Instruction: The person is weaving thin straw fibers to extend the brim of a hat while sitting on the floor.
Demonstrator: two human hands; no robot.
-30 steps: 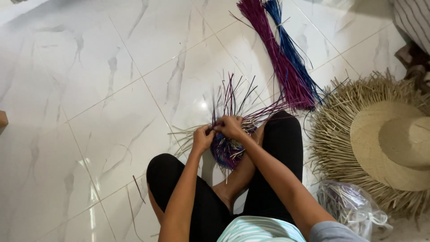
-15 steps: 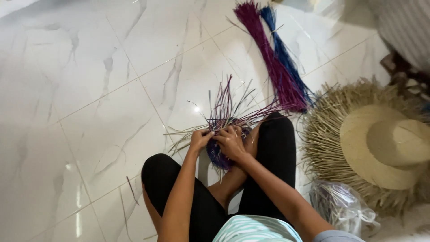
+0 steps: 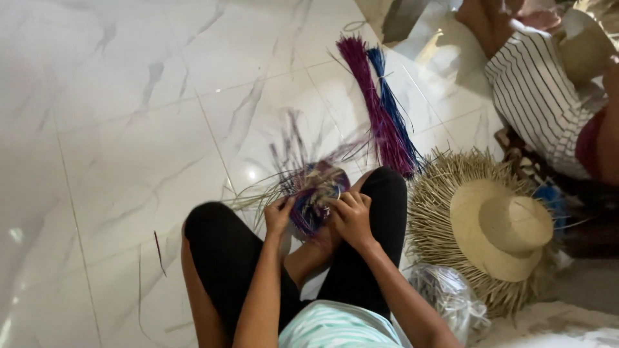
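Fingers point(image 3: 284, 207) of both hands gripping woven piece point(image 3: 314, 198) between them

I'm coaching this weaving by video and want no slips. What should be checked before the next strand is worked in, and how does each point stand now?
1. Both hands on the piece: ok; left hand and right hand pinch the purple woven piece.
2. Piece held steady: cannot tell; it is blurred.
3. Spare strands within sight: ok; the purple bundle and blue bundle lie on the floor ahead.
4. Straw hat apart from the work: ok.
5. Loose ends untangled: cannot tell.
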